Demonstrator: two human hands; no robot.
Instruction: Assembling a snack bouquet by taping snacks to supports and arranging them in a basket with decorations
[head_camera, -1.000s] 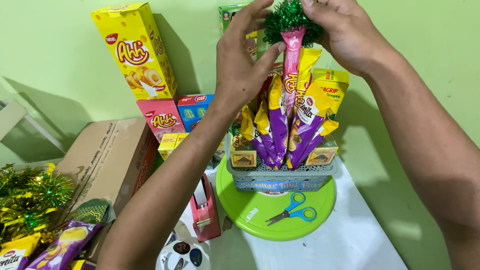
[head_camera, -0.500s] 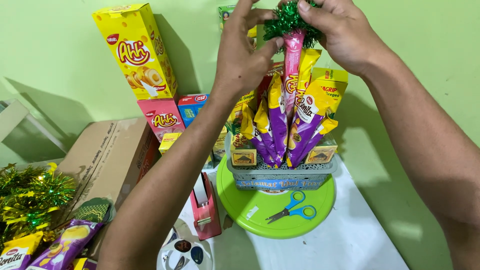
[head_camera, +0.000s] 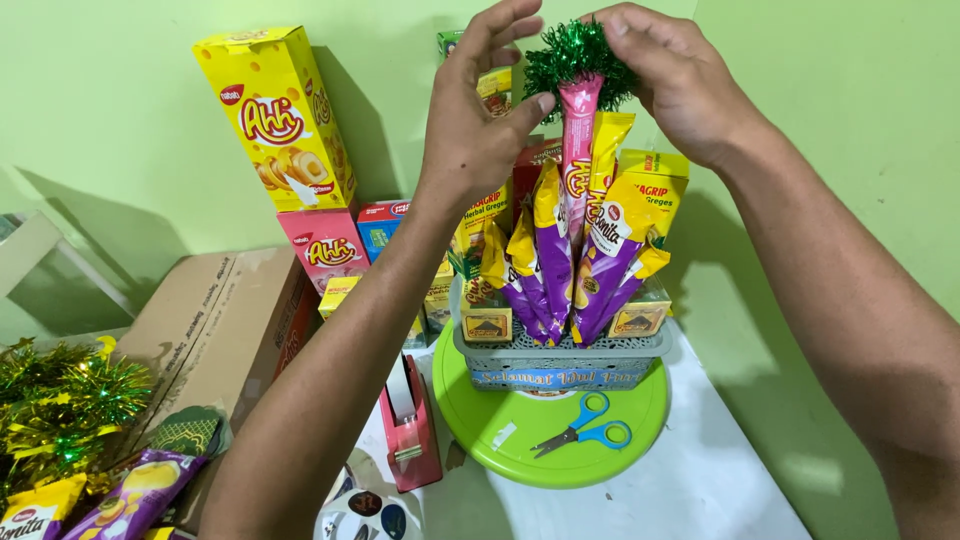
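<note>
A grey plastic basket (head_camera: 560, 355) stands on a round green lid (head_camera: 500, 415) and holds upright purple and yellow snack packets (head_camera: 560, 260) and small boxes. A tall pink packet (head_camera: 577, 140) rises from the middle, topped by a tuft of green tinsel (head_camera: 572, 50). My left hand (head_camera: 480, 110) touches the pink packet's upper edge with thumb and fingers spread. My right hand (head_camera: 680, 80) pinches the tinsel from the right side.
Yellow, pink and blue snack boxes (head_camera: 280, 120) are stacked against the green wall. Blue scissors (head_camera: 585, 435) lie on the green lid. A red tape dispenser (head_camera: 408, 425), a brown cardboard box (head_camera: 215, 330), gold-green tinsel (head_camera: 60, 400) and loose packets (head_camera: 130, 495) lie at left.
Both hands stay at the tinsel on the pink packet. My left fingers have shifted slightly and spread above the packet's top; the basket has not moved.
</note>
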